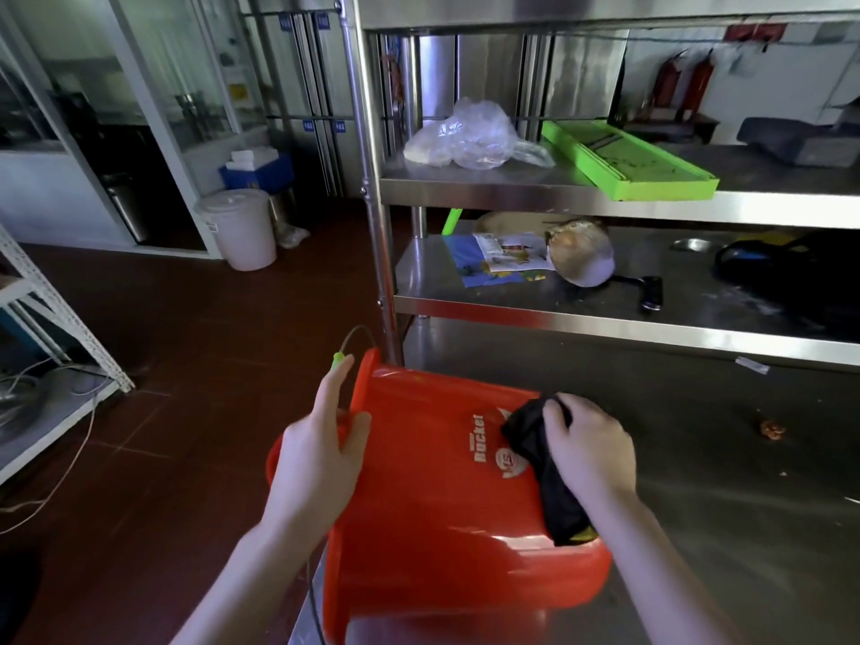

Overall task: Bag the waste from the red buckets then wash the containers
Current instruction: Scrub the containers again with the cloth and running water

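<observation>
- Head view: the left hand (321, 458) pinches the flared edge of the red plastic bucket (442, 528), thumb outside and fingers nearly straight behind it. That light hold may let the bucket roll.
- The bucket lies tipped on its side at the corner of the stainless steel table (721, 505), partly overhanging the floor, so a slip could drop it and spill the waste.
- The right hand (591, 449), fingers curled, clutches a crumpled black plastic bag (535, 439) against the bucket's wall. While the bag stays bunched, tipped waste would likely miss it.

Dim indoor scene, daylight from upper right, glare on steel, wide-angle edge bending.
</observation>
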Tool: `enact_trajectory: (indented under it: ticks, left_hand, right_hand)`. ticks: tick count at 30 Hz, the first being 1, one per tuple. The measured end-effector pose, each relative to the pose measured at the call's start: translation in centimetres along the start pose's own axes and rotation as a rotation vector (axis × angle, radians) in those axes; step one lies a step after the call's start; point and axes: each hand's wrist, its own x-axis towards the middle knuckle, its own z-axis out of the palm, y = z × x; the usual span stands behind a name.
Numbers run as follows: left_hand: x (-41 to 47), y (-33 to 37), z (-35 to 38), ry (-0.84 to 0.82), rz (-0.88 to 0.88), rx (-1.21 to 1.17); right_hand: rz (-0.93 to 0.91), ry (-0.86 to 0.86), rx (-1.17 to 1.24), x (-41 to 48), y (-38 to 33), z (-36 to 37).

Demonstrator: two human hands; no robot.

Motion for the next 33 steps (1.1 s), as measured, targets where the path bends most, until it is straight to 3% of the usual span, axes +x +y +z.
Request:
enact_trajectory:
  ticks: [6, 9, 12, 16, 18, 20, 24, 27, 30, 33]
  left_hand:
    - [-1.7, -0.6, 1.3, 0.053, 0.074, -0.04]
    - [-2.4, -1.1, 1.1, 0.07, 0.049, -0.085]
    - [-2.7, -1.0, 0.9, 0.088, 0.019, -0.083]
    - [-3.2, -0.8, 1.1, 0.091, 0.032, -0.109]
    - [-3.7, -1.0, 1.7, 0.124, 0.065, -0.111]
    - [-4.4, -0.8, 3.0, 0.143, 0.102, -0.126]
    - [-5.1, -0.5, 5.2, 0.145, 0.117, -0.121]
    - [-4.8, -1.5, 4.4, 0.162, 0.107, -0.102]
    - [-4.8, -2.5, 3.7, 0.158, 0.057, -0.123]
    - [-5.0, -2.8, 3.9, 0.152, 0.051, -0.151]
  right_hand:
    - [-0.5, -0.068, 0.12, -5.9, -11.0, 4.3]
    - [-0.575, -0.083, 0.205, -7.2, -11.7, 4.7]
    - [-0.461, -0.052, 0.18, -5.0, -8.1, 3.4]
    - [0.026, -0.072, 0.099, -0.3, -1.7, -0.1]
    - [0.173, -0.062, 0.08, 0.8, -0.2, -1.5]
    - [0.121, -0.016, 0.048, 0.2, -1.4, -0.9]
    - [-0.355, -0.025, 0.134, -3.9, -8.0, 3.0]
    - [-0.539, -0.067, 0.144, -4.5, -9.8, 3.9]
    - [-0.487, -0.033, 0.119, -2.9, -7.1, 3.4]
    - [-0.128, 0.051, 0.108, 0.1, -2.4, 1.8]
